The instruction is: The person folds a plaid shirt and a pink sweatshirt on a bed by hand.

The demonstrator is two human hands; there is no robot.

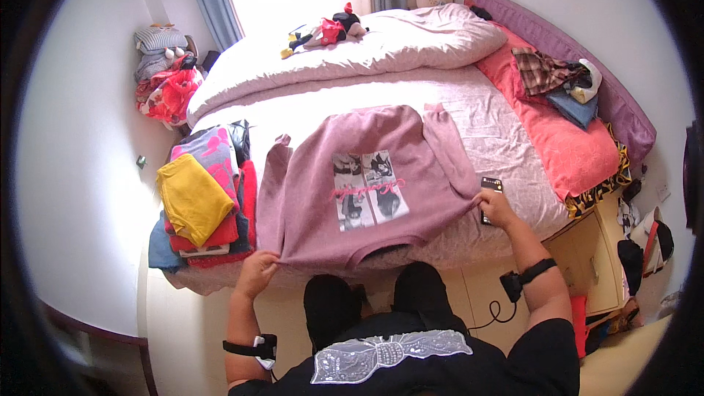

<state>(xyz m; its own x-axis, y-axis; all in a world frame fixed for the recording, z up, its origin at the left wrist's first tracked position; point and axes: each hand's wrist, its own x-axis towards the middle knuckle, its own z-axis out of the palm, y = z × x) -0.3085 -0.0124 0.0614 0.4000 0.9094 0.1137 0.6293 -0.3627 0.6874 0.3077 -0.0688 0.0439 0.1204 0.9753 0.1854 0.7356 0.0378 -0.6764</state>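
A mauve sweatshirt [308,176] with a printed picture panel lies spread on the bed, its neckline towards me and its hem towards the window. My left hand [257,274] pinches one shoulder of it at the bed's near edge. At the other shoulder, my right hand [495,208] grips the fabric, close beside a dark phone [491,184] on the sheet. Both sleeves stretch away from me along the sides of the garment. The neck opening droops slightly between my hands.
Folded clothes, a yellow garment [193,198] on top, are stacked at the bed's left corner. A rolled-back quilt [418,38] bears a plush doll [333,30]. Several clothes [544,72] lie on the coral pillow [577,159] at right. A cream cabinet [586,258] adjoins the bed.
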